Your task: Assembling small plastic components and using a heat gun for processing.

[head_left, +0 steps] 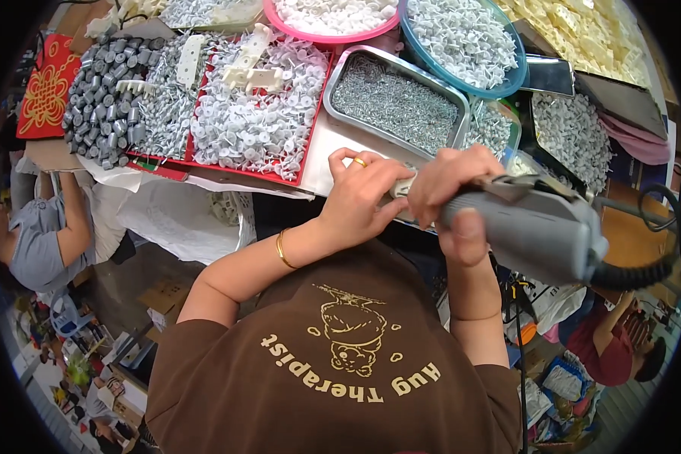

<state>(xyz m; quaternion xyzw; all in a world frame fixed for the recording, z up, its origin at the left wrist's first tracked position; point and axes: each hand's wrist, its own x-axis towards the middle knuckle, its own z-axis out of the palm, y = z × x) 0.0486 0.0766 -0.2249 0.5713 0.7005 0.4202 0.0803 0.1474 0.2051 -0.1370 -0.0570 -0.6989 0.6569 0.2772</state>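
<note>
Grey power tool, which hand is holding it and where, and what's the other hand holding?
The right hand grips the grey power tool around its front barrel, thumb underneath. The left hand pinches a small white part at the tool's tip with its fingers.

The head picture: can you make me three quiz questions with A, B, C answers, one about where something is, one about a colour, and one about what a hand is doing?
1. Where is the metal tray of small screws?
A. Just beyond the hands
B. On the floor
C. On the person's lap

2. What colour is the power tool?
A. Yellow
B. Grey
C. Green

3. What is the right hand doing?
A. Resting flat on the table
B. Hanging open
C. Gripping the power tool

Answers:
1. A: the tray sits on the table straight past the fingers.
2. B: the tool's body is grey, with a black cord at its end.
3. C: its fingers wrap the tool, thumb along the body, while the left hand pinches a small part at its tip.
</note>
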